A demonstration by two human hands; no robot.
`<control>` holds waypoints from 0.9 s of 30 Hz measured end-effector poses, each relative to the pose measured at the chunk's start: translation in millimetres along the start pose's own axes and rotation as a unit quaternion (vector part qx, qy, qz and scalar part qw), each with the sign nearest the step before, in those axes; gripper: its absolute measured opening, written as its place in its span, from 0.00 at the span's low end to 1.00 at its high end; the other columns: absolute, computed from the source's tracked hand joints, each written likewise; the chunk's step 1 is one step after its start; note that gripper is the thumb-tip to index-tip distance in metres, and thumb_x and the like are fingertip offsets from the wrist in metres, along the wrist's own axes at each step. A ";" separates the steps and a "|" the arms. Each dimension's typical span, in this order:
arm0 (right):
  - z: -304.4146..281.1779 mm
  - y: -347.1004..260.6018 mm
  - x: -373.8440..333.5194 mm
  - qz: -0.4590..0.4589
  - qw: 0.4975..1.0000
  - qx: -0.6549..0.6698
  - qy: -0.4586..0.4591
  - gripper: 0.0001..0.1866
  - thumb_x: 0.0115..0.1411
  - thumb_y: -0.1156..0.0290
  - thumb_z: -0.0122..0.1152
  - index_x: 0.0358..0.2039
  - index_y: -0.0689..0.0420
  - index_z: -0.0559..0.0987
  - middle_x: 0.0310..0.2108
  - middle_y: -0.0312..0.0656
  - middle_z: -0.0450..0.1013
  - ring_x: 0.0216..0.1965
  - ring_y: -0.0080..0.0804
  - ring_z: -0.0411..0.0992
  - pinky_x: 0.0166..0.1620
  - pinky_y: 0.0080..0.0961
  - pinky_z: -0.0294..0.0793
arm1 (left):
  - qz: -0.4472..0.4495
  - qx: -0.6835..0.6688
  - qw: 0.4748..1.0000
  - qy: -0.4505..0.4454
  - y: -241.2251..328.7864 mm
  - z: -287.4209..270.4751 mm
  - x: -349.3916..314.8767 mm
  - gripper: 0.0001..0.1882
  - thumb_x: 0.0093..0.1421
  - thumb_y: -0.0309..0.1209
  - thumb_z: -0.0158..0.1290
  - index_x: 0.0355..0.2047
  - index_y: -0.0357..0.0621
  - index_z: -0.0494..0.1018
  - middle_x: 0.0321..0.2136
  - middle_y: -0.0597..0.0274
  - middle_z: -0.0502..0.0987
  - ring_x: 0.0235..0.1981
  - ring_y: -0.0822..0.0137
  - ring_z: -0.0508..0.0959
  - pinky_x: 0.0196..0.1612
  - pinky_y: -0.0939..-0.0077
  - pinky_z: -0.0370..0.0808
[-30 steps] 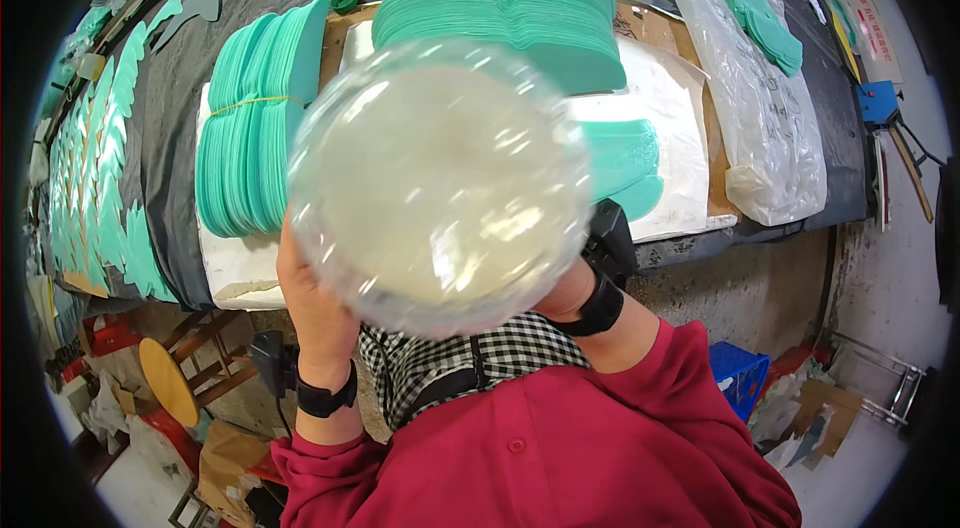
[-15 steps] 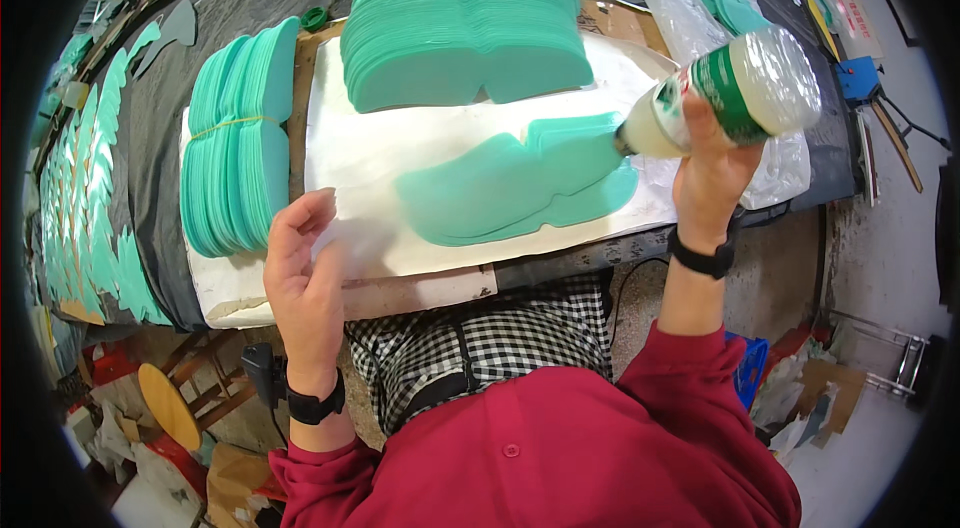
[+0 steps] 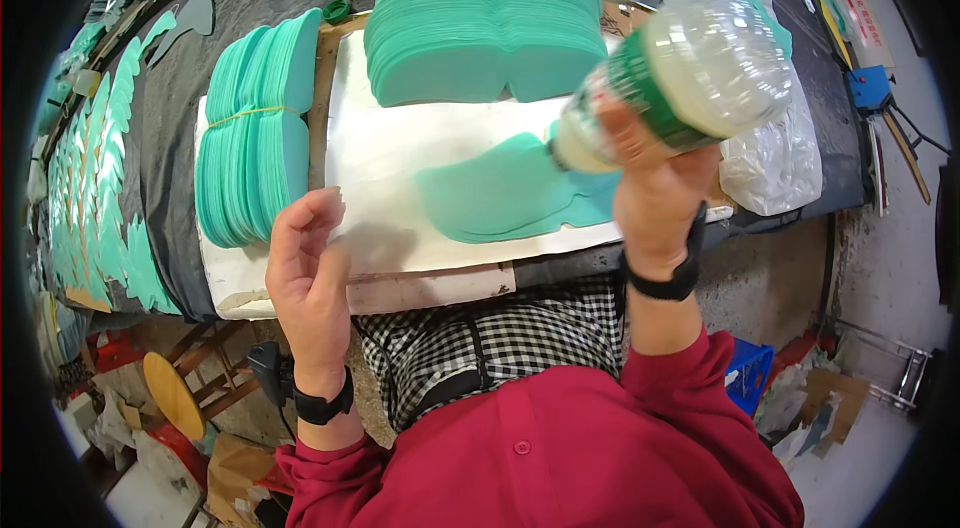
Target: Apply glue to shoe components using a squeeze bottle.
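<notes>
My right hand (image 3: 655, 193) is wrapped round a clear plastic bottle (image 3: 660, 93) with a green label and pale liquid inside. The bottle is tilted, its dark tip pointing down to the left, over a few overlapping green foam insole-like sheets (image 3: 500, 193) on white paper. Bottle and hand hide the sheets' right part; whether the tip touches them I cannot tell. My left hand (image 3: 310, 273) hovers at the paper's near left edge, loosely curled, thumb apart from the fingers, holding nothing. A tall stack of similar green sheets (image 3: 485, 28) stands behind.
A banded bundle of green sheets (image 3: 255, 143) lies at the left, near a green cap (image 3: 337, 10). More green pieces (image 3: 100, 188) spread farther left on the dark table cover (image 3: 170, 158). Crumpled clear plastic (image 3: 775, 163) lies right, beside a blue tool (image 3: 868, 86). A wooden stool (image 3: 173, 395) stands below.
My right hand has moved left with the bottle, its tip now above the middle of the sheets. My left hand stays nearly in place, and the whole view has shifted slightly.
</notes>
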State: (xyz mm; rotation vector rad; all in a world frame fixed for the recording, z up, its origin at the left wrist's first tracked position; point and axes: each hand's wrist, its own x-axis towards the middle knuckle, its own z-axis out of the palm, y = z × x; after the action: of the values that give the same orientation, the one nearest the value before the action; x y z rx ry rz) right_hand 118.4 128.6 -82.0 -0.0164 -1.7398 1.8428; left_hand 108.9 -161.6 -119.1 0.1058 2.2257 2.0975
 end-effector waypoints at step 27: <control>-104.6 -29.9 -41.1 0.045 0.966 0.111 0.231 0.36 0.62 0.52 0.67 0.63 0.59 0.66 0.55 0.49 0.72 0.55 0.40 0.73 0.60 0.42 0.72 | 0.349 0.440 0.827 -0.003 -7.3 102.3 134.5 0.50 0.45 0.41 0.73 0.68 0.54 0.63 0.64 0.48 0.62 0.64 0.44 0.62 0.66 0.49 0.59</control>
State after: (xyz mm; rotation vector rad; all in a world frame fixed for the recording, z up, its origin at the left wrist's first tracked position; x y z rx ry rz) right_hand 206.2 204.8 -85.2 -0.4097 -1.2255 1.9015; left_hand -13.9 -46.2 -134.0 1.1089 3.2691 0.9566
